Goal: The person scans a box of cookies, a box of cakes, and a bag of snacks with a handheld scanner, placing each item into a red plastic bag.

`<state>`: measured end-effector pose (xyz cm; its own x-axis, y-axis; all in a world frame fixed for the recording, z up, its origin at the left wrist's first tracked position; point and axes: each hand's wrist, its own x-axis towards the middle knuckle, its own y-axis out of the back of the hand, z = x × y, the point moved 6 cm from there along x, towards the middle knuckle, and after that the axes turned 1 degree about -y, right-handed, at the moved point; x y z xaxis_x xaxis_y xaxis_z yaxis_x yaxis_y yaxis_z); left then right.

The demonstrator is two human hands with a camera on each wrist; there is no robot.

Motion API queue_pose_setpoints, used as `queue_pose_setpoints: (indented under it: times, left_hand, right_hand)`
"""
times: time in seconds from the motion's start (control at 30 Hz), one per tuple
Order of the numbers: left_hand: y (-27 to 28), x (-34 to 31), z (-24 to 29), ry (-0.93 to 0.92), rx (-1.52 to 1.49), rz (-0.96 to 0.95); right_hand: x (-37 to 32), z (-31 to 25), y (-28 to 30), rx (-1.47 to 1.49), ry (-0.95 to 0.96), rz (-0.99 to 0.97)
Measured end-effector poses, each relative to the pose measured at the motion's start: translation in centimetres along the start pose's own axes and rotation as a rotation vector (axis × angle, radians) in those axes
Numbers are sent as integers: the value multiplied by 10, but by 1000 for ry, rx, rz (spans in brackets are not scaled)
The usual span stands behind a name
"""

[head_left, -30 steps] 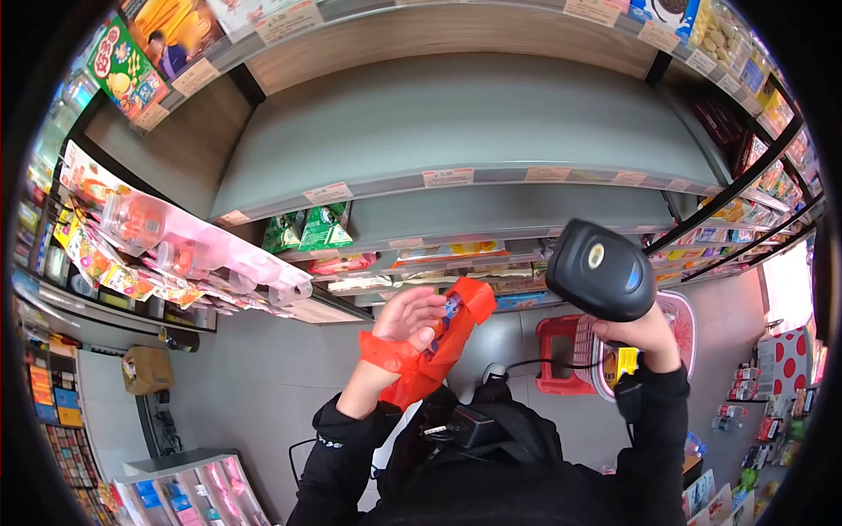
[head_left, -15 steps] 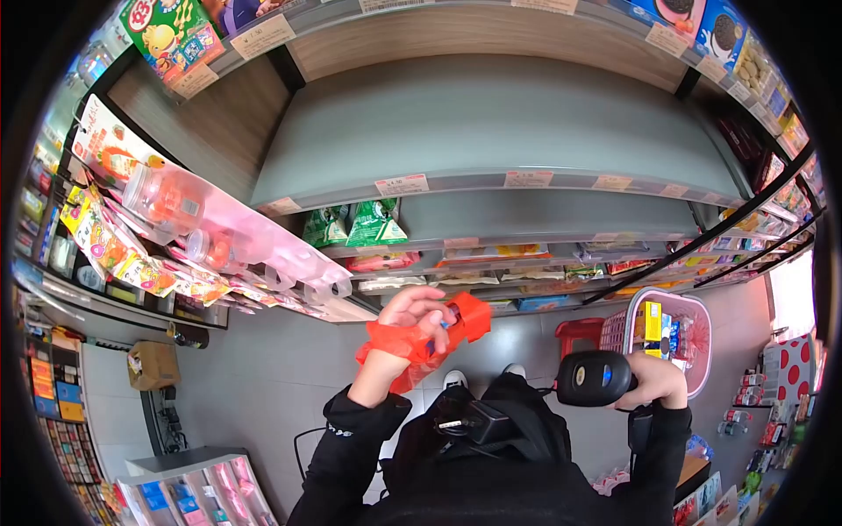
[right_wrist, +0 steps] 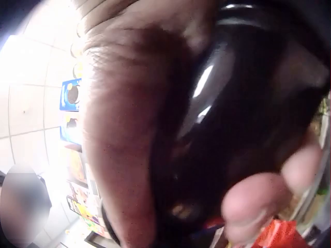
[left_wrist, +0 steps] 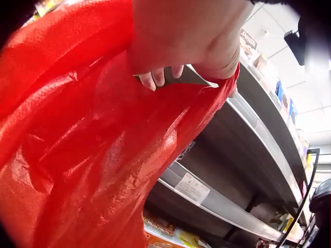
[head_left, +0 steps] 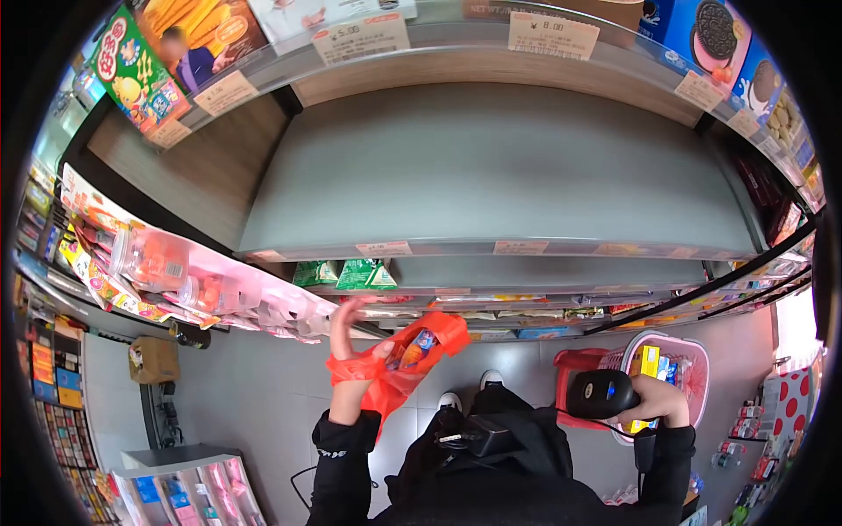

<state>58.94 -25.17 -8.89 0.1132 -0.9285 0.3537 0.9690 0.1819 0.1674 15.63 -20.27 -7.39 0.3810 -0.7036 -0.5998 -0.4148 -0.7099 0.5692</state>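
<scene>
A shop: price tags (head_left: 553, 36) (marked ¥) line the stocked shelves (head_left: 509, 175).

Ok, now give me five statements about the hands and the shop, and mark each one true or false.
1. The right hand grips the scanner. True.
2. The scanner is white. False: it is black.
3. The bag hangs on the left hand. True.
4. The basket is empty. False: it holds several items, among them a yellow box.
5. Green packs sit on a shelf. True.
</scene>
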Motion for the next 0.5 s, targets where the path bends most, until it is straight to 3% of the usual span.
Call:
queue_pose_setpoints:
  times: [0.07, 0.1, 0.13, 0.2, 0.27, 0.37, 0.5]
  left_hand:
    - [0, 11, 15, -219, 420, 143]
    - [-2, 15, 16, -190, 513, 175]
    - [-5, 18, 13, -181, 508, 165]
    - [-11, 21, 6, -198, 599, 211]
    - [-18, 26, 8, -211, 697, 235]
    - [-30, 38, 7, -184, 740, 244]
    - [-31, 52, -7, -96, 774, 286]
  right_hand:
    - [11, -13, 1, 335, 257, -127]
    - [13, -11, 1, 460, 186, -280]
    - [20, -10, 7, 467, 175, -282]
    - [28, -17, 10, 522, 366, -324]
    - [43, -12, 22, 421, 407, -211]
    - [56, -12, 30, 634, 273, -209]
    - [57, -20, 45, 737, 332, -50]
